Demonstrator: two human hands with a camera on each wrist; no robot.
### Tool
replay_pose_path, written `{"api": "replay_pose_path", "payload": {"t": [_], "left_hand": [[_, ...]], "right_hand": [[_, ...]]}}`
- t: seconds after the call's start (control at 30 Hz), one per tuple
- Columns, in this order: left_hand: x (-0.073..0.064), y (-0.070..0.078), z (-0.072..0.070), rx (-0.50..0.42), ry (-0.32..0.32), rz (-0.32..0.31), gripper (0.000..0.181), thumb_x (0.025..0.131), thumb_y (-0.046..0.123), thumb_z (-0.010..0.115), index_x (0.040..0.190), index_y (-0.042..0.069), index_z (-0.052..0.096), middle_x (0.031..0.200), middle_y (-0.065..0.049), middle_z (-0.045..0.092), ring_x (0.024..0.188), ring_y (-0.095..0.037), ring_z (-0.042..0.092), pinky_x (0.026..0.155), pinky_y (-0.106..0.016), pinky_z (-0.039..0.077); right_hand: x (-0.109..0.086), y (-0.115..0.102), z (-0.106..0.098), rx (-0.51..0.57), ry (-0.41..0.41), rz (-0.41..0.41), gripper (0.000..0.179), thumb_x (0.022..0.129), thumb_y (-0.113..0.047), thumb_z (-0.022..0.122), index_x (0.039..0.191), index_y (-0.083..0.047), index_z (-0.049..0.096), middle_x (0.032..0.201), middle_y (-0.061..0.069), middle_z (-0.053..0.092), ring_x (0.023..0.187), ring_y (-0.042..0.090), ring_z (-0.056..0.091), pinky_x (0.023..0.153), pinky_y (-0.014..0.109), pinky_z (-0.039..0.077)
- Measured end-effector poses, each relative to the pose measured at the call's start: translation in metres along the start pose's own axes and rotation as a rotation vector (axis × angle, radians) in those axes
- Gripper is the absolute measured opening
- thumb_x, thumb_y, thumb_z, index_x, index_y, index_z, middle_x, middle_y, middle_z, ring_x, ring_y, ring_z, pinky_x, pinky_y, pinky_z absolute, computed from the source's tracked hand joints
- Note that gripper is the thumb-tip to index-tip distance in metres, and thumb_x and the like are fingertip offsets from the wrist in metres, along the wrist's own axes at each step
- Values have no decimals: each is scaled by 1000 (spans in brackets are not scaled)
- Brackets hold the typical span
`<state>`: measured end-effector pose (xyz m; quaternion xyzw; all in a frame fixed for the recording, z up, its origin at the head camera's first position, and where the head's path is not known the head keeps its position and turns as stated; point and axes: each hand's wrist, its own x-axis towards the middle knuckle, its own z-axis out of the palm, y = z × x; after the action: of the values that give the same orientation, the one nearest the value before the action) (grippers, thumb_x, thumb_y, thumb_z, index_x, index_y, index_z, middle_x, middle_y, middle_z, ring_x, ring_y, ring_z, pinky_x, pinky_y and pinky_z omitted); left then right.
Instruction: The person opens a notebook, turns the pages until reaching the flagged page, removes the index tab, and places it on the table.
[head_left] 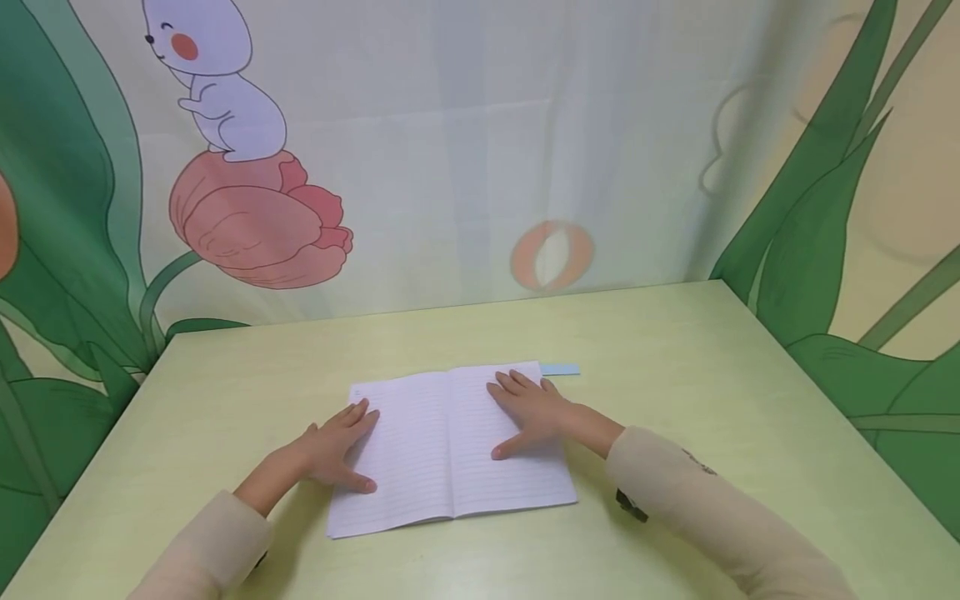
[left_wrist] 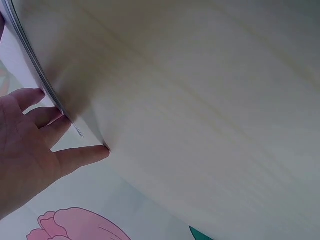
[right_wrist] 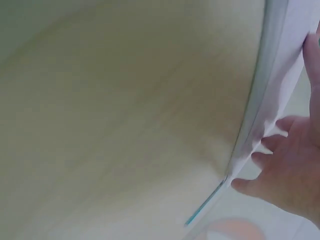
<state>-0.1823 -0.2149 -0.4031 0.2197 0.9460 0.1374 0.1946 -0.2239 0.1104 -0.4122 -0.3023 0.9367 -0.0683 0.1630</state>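
An open lined notebook (head_left: 420,467) lies flat on the table, with its centre fold running toward the person. My left hand (head_left: 335,450) rests on the outer edge of the left page, fingers and thumb spread. On the right page lies my right hand (head_left: 534,415), also spread, its thumb pointing toward the fold. A light blue strip (head_left: 561,369) sticks out past the notebook's top right corner; its other end is hidden. In the left wrist view, the left hand (left_wrist: 37,135) has its fingertips along the notebook's edge. The right wrist view has the right hand (right_wrist: 287,160) beside the page edge.
The pale yellow-green table (head_left: 675,350) reaches back to a printed curtain (head_left: 420,167) with a rabbit, a pink flower and green leaves. Beige sleeves cover both forearms, and a dark object (head_left: 632,506) shows under the right sleeve.
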Motion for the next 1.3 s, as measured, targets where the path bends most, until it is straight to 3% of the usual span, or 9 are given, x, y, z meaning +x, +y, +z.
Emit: {"api": "replay_pose_path", "payload": {"t": [0.3,1.3], "left_hand": [[1,1,0,4,0,-1,102,68,48,74,142,-2,24,147,-26,12,134,-42,11,90,-74,12],[3,-1,-4,50,-35,3,103,70,50,72,142,-2,21,147,-27,10,134,-41,10,91,-71,16]], "right_hand": [[-25,34,-5,-31,-71,-62,112,65,-70,63,147,-11,14,152,10,4,138,30,-2,100,64,6],[-15,11,-6,-27,-84,-88,112,69,-71,57,147,-12,3,152,12,0,138,30,-4,101,62,5]]}}
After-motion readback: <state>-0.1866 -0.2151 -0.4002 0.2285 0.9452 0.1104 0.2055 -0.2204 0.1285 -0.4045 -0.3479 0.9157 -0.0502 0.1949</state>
